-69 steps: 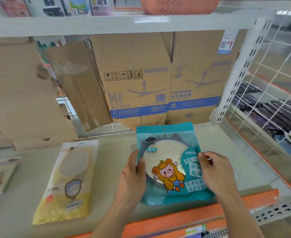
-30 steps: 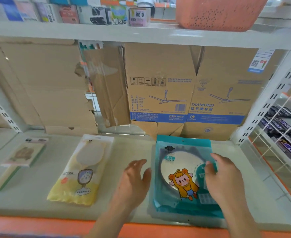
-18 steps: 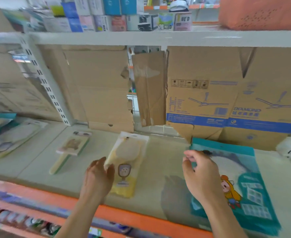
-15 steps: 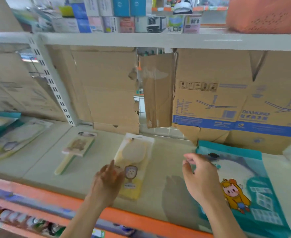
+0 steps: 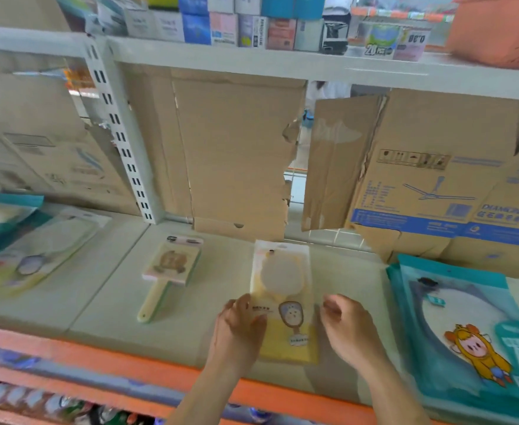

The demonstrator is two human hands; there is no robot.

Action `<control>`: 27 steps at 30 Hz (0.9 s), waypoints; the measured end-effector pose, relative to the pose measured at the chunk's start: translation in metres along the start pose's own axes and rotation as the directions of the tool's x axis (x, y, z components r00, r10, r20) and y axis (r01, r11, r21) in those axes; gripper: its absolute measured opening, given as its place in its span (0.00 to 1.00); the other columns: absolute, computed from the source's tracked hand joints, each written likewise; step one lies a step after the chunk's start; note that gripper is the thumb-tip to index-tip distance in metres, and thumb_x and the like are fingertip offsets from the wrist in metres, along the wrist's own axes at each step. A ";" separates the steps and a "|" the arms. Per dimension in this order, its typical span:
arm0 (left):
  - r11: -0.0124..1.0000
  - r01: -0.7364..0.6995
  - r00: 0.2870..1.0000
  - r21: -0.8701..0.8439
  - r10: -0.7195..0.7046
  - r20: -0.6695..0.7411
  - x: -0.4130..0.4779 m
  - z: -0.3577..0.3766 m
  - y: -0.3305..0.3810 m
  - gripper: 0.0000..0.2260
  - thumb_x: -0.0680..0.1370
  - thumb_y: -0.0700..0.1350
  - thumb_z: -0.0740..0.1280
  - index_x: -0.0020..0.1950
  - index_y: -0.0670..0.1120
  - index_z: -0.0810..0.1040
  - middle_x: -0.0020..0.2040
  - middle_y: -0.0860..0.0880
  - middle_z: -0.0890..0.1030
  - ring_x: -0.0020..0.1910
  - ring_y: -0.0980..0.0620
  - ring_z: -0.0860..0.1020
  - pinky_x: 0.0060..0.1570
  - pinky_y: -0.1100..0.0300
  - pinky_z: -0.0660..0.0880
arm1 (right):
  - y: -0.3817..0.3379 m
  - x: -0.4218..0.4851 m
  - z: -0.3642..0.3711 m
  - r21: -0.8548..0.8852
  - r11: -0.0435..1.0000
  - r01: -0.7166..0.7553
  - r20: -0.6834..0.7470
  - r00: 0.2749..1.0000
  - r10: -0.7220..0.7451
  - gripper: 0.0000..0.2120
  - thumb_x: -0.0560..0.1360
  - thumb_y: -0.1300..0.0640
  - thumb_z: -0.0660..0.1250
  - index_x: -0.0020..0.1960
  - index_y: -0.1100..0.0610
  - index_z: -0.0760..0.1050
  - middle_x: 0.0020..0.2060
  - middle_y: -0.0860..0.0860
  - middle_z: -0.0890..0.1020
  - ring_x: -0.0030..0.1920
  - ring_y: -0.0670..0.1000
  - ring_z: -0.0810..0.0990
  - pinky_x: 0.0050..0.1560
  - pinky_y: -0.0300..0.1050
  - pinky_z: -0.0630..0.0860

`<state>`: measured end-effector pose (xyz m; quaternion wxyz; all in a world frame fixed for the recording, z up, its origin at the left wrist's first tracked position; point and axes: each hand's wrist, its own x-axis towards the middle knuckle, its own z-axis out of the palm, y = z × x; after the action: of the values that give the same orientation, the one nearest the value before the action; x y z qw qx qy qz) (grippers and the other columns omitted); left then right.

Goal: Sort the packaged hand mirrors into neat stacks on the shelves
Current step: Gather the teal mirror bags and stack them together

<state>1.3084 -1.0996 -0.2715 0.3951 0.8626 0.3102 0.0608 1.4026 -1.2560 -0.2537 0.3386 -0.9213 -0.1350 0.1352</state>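
The yellow mirror pack (image 5: pixel 282 277) is lying flat on the shelf (image 5: pixel 105 305), and the left hand (image 5: pixel 240 329) is resting relaxed fingers on its left edge. The right hand (image 5: pixel 348 326) is hovering just beside its right edge, fingers loosely curled, holding nothing. The teal mirror pack (image 5: pixel 466 317) is lying farther right.

I count one yellow mirror pack (image 5: pixel 282 289) between my left hand (image 5: pixel 236 329) and right hand (image 5: pixel 351 328), one handled mirror (image 5: pixel 172 265) beyond the left, one teal mirror pack (image 5: pixel 466 320) showing beyond the right, far-left pile (image 5: pixel 28 250) too blurred to count
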 end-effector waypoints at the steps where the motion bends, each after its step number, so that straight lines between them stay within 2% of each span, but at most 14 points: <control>1: 0.999 -0.003 1.000 -0.041 0.003 0.017 0.002 -0.003 -0.003 0.14 0.77 0.47 0.64 0.63 0.47 0.74 0.53 0.50 0.75 0.51 0.50 0.76 0.45 0.60 0.72 | -0.003 -0.001 0.004 0.022 1.000 -0.022 -0.009 1.000 0.022 0.15 0.80 0.55 0.59 0.65 0.55 0.73 0.60 0.49 0.78 0.59 0.49 0.76 0.53 0.37 0.69; 3: 0.995 0.000 0.998 -0.102 0.006 0.057 0.006 -0.009 -0.007 0.13 0.76 0.47 0.66 0.60 0.48 0.75 0.49 0.53 0.74 0.45 0.53 0.75 0.36 0.66 0.70 | -0.005 -0.001 0.011 0.084 0.994 -0.069 -0.040 0.997 0.073 0.15 0.80 0.56 0.59 0.66 0.55 0.73 0.60 0.50 0.78 0.58 0.49 0.76 0.55 0.38 0.69; 6: 0.986 -0.005 0.991 -0.167 0.027 0.128 0.013 -0.014 -0.016 0.06 0.75 0.48 0.67 0.51 0.52 0.79 0.44 0.57 0.79 0.40 0.59 0.77 0.28 0.71 0.68 | -0.008 0.001 0.019 0.185 0.972 -0.148 -0.089 0.982 0.167 0.14 0.79 0.57 0.60 0.63 0.55 0.75 0.58 0.50 0.79 0.57 0.49 0.77 0.61 0.49 0.74; 8: 0.977 -0.004 0.987 -0.214 0.038 0.155 0.016 -0.016 -0.021 0.05 0.75 0.48 0.68 0.48 0.52 0.81 0.40 0.56 0.81 0.39 0.59 0.79 0.29 0.71 0.71 | -0.009 0.000 0.024 0.224 0.954 -0.200 -0.117 0.966 0.229 0.13 0.78 0.58 0.61 0.61 0.55 0.76 0.56 0.49 0.79 0.57 0.50 0.77 0.61 0.52 0.75; 10: 0.972 -0.013 0.985 -0.236 0.053 0.162 0.018 -0.016 -0.025 0.04 0.74 0.48 0.68 0.46 0.51 0.82 0.40 0.55 0.83 0.41 0.56 0.80 0.36 0.62 0.77 | -0.010 -0.001 0.028 0.275 0.932 -0.235 -0.128 0.952 0.277 0.13 0.77 0.59 0.62 0.60 0.55 0.77 0.54 0.50 0.81 0.55 0.52 0.79 0.58 0.54 0.77; 16: 0.975 -0.047 0.985 -0.218 0.082 0.153 0.018 -0.018 -0.027 0.06 0.76 0.47 0.66 0.45 0.48 0.82 0.41 0.50 0.83 0.43 0.51 0.81 0.36 0.59 0.74 | -0.009 -0.005 0.030 0.330 0.904 -0.270 -0.122 0.938 0.325 0.11 0.75 0.59 0.64 0.57 0.54 0.79 0.50 0.50 0.83 0.51 0.52 0.81 0.55 0.56 0.78; 19: 0.974 -0.047 0.984 -0.223 0.083 0.155 0.017 -0.024 -0.024 0.09 0.77 0.44 0.62 0.44 0.49 0.82 0.42 0.51 0.83 0.42 0.52 0.80 0.31 0.66 0.71 | -0.010 -0.006 0.029 0.289 0.925 -0.245 -0.135 0.946 0.293 0.09 0.74 0.55 0.64 0.52 0.48 0.79 0.51 0.48 0.82 0.52 0.51 0.80 0.57 0.55 0.77; 22: 0.985 -0.036 0.994 -0.172 0.052 0.091 0.017 -0.037 -0.023 0.09 0.78 0.44 0.61 0.53 0.49 0.81 0.50 0.52 0.82 0.44 0.54 0.77 0.33 0.68 0.64 | -0.024 -0.007 0.021 0.140 0.976 -0.168 -0.199 0.961 0.194 0.11 0.77 0.57 0.63 0.58 0.53 0.77 0.51 0.48 0.79 0.54 0.50 0.76 0.56 0.44 0.71; 24: 0.985 -0.032 0.998 -0.167 0.042 0.053 0.018 -0.050 -0.029 0.11 0.78 0.44 0.62 0.58 0.50 0.80 0.54 0.51 0.82 0.48 0.56 0.78 0.38 0.72 0.67 | -0.035 -0.003 0.017 0.090 0.992 -0.087 -0.246 0.963 0.106 0.11 0.77 0.59 0.62 0.58 0.56 0.77 0.52 0.51 0.80 0.51 0.50 0.75 0.51 0.42 0.68; 27: 0.989 -0.043 0.999 -0.142 0.039 -0.031 0.017 -0.074 -0.042 0.08 0.77 0.42 0.65 0.49 0.48 0.83 0.46 0.49 0.84 0.47 0.51 0.81 0.46 0.65 0.74 | -0.059 0.008 0.021 0.082 0.995 0.057 -0.262 0.965 -0.034 0.10 0.77 0.61 0.62 0.55 0.57 0.78 0.50 0.52 0.82 0.49 0.50 0.77 0.50 0.41 0.69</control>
<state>1.2758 -1.0215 -0.2539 0.4502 0.8373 0.2927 0.1029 1.3938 -1.1979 -0.2314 0.3969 -0.9118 -0.1045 0.0111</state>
